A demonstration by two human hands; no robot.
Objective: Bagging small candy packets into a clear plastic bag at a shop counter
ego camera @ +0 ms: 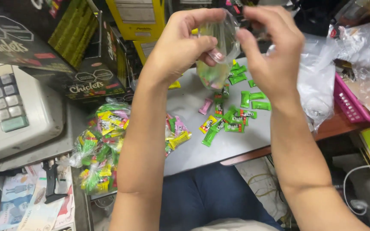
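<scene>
A small clear plastic bag hangs in the air above the grey table, held up between both hands near the top of the view. A few sweets show through its lower part, green and pink. The left hand pinches the bag's upper edge, thumb pressed against the plastic and fingers curled over the top. The right hand comes in from the other side with its fingertips closed on the bag's mouth, so the two hands grip the opening from opposite sides.

Directly under the bag, loose wrapped sweets lie scattered on the table: mostly green, with one yellow and one pink among them. To the left of these, partly hidden behind the left forearm, sits a heap of filled clear bags, each packed with yellow, green and pink sweets; a few more show just right of that forearm.

Beyond the heap stands a dark cardboard box, and yellow boxes stand behind the hands. A pale cash register with grey keys fills the far left. On the right, crumpled clear plastic drapes over the table edge beside a pink basket. Dark blue trousers show below the table.
</scene>
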